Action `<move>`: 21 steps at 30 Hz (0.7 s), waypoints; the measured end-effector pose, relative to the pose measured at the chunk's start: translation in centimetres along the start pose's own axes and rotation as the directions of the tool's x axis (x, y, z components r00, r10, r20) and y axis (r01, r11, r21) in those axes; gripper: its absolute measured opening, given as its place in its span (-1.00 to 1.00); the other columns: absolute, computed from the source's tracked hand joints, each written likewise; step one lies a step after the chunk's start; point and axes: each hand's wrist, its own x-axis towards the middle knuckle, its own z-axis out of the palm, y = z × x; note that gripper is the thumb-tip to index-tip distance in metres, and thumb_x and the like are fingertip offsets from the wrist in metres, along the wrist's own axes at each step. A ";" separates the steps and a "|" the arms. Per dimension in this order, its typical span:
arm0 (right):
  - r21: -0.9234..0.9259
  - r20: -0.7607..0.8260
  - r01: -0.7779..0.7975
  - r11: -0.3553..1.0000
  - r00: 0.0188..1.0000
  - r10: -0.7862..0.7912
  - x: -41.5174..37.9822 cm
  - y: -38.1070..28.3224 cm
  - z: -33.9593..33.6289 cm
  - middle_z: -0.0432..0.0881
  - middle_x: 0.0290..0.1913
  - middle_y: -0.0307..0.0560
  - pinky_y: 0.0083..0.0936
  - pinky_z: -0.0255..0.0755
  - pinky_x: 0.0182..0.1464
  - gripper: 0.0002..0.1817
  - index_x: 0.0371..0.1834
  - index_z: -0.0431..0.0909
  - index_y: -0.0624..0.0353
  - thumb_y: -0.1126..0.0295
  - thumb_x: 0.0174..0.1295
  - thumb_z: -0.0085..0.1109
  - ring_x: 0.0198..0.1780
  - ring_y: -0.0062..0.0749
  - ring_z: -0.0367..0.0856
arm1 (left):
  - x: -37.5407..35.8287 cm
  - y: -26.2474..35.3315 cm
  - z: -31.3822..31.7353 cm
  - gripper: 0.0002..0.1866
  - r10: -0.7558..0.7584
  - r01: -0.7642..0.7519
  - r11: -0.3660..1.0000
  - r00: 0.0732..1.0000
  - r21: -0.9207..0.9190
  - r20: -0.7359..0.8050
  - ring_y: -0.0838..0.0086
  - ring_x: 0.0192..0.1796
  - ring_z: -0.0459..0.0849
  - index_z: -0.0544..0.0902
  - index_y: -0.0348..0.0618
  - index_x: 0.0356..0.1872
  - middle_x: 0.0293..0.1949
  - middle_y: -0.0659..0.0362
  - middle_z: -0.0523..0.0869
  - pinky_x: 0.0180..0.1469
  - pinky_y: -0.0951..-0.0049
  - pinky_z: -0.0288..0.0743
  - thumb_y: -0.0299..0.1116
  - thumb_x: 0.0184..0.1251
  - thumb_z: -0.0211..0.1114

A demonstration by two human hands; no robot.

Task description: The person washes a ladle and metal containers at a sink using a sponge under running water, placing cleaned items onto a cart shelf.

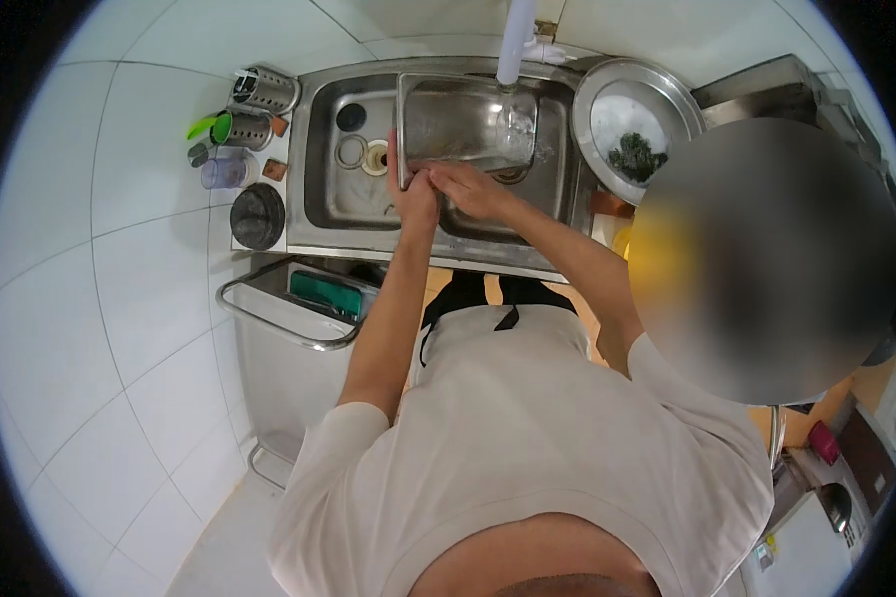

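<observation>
A deep rectangular steel pan [458,104] sits tilted over the sink, its open side facing up. Water from the white tap pipe [517,45] runs into its right end. My left hand [413,194] grips the pan's left end near its front corner, the fingers along the outer side. My right hand [468,189] lies against the pan's near rim by that same corner, its fingers closed together and meeting my left hand. The undersides of both hands are hidden.
The double-bowl steel sink [334,224] surrounds the pan. To the right lies a round metal basin [587,104] with a dark green scrubber [635,156]. Perforated steel holders [266,90] and a dark round container [257,216] stand left. A blurred person [767,259] is at the right.
</observation>
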 end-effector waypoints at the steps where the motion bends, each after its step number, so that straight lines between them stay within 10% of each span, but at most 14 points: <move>1: -0.068 0.002 -0.010 0.998 1.000 0.010 -0.5 0.7 -0.6 0.56 0.21 0.02 -0.18 0.33 0.26 -0.49 0.28 0.45 0.14 0.06 0.50 -0.25 0.24 -0.06 0.49 | -0.8 1.0 0.6 -0.15 -0.052 0.051 0.998 0.998 -0.025 -0.047 0.32 0.05 0.56 0.19 -0.02 0.48 0.22 0.03 0.46 -0.06 0.41 0.57 -0.80 0.05 -0.02; 8: -0.608 -0.082 -0.079 0.790 0.996 0.037 -2.6 5.9 -4.9 0.58 0.17 0.07 -0.11 0.34 0.26 -0.58 0.22 0.51 0.08 0.16 0.43 -0.13 0.21 0.03 0.50 | -3.3 7.2 1.8 -0.08 0.122 -0.112 0.990 0.985 0.085 -0.122 0.22 0.24 0.49 0.22 -0.02 0.48 0.32 -0.01 0.37 0.10 0.36 0.54 -0.87 -0.07 -0.11; 12: -0.806 -0.155 -0.142 0.574 0.988 0.027 0.8 8.8 -5.9 0.64 0.01 0.13 -0.06 0.44 0.12 -0.70 0.04 0.60 0.08 0.28 0.32 0.04 0.13 0.03 0.56 | -3.9 5.8 -1.0 -0.19 0.423 -0.408 0.860 0.906 0.307 0.018 0.17 0.32 0.38 0.29 -0.25 0.40 0.34 -0.05 0.33 0.36 0.35 0.19 -0.80 -0.06 -0.08; 18: -0.405 -0.393 -0.273 0.873 0.914 0.104 4.6 6.4 -7.8 0.65 -0.28 0.25 -0.04 0.44 -0.01 -0.70 -0.25 0.62 0.21 0.17 0.31 0.10 -0.14 0.13 0.64 | -6.9 8.3 -1.0 -0.24 0.609 -0.515 0.506 0.781 0.692 0.137 0.15 0.34 0.34 0.28 -0.31 0.37 0.32 -0.11 0.29 0.38 0.32 0.17 -0.78 -0.03 -0.04; 21: -0.430 -0.432 -0.469 0.772 0.857 0.280 5.7 2.6 -7.8 0.67 -0.30 0.18 -0.09 0.44 0.01 -0.52 -0.25 0.62 0.21 -0.06 0.31 0.08 -0.16 0.09 0.64 | -7.3 8.6 -1.4 -0.29 0.654 -0.581 0.458 0.733 0.673 0.187 -0.02 0.34 0.31 0.35 -0.35 0.31 0.32 -0.19 0.25 0.39 0.23 0.22 -0.81 -0.04 -0.05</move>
